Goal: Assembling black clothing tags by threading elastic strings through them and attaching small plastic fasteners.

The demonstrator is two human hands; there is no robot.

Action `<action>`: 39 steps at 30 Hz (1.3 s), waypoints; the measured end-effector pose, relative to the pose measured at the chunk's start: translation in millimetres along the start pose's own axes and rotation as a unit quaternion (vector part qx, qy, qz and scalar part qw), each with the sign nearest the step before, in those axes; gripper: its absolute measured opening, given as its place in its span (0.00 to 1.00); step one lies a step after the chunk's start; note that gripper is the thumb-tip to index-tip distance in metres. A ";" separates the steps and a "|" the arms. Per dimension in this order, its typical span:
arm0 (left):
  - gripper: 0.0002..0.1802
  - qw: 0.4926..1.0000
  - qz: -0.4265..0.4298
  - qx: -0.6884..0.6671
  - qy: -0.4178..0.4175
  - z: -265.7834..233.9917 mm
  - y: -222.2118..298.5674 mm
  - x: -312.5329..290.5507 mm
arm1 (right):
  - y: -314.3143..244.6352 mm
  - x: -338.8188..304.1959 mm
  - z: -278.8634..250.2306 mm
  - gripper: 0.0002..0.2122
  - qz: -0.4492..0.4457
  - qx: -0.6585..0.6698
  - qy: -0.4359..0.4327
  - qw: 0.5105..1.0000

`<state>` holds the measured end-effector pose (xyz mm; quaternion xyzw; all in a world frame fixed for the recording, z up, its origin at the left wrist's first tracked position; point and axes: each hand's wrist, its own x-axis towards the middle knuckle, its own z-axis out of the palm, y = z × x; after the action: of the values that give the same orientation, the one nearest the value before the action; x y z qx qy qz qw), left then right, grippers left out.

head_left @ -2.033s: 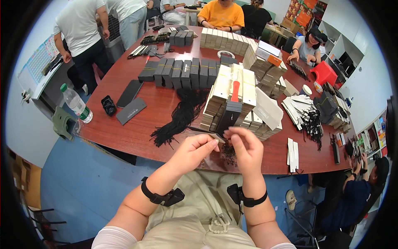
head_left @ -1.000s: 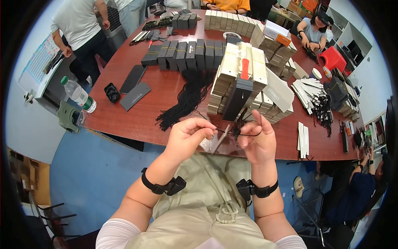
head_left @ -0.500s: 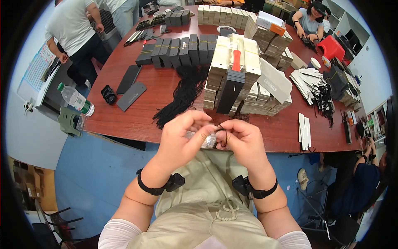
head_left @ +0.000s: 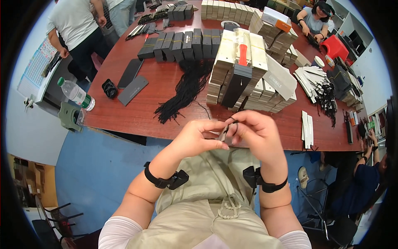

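Observation:
At the table's near edge, my left hand pinches a small hang tag, seen nearly edge-on between the fingers. My right hand is closed on a thin black cord at the tag's upper end; its fingertips are partly hidden. Just beyond the hands stands a tall block of stacked pale tags with a bundle of black tags leaning against its front. A red-handled tool lies on top. Left of the block, a heap of loose black cords spreads over the table.
Banded black tag bundles stand in a row behind the cords. Two dark cards lie at the left, and a water bottle stands past the table edge. White tags with black cords are piled at the right. Co-workers are around the table.
Both hands have shifted slightly right. The tag now shows edge-on between my left fingers, and the cord loop that hung from my right fingers is drawn up close to the tag.

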<state>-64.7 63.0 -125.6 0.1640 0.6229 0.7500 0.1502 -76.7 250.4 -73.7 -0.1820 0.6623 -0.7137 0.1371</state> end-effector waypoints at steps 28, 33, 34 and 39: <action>0.25 0.822 0.235 0.506 0.114 16.2 7.0 8.4 | 23.8 -15.3 -14.0 0.07 -0.031 -0.161 0.116 0.980; 0.25 0.805 0.258 0.529 0.078 27.5 5.9 11.3 | 47.3 -24.7 -28.3 0.06 0.005 -0.137 0.083 0.987; 0.25 0.813 0.248 0.515 0.113 25.7 7.3 9.1 | 47.6 -29.7 -41.6 0.05 0.044 -0.096 0.092 0.990; 0.17 0.854 0.138 0.485 0.131 -25.2 -20.0 -8.8 | 50.0 -79.7 -128.7 0.08 0.044 -0.018 0.317 0.947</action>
<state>-67.2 40.5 -150.0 0.2008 0.8925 0.3803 -0.1362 -64.3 396.2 -137.0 0.0805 0.6914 -0.7160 -0.0521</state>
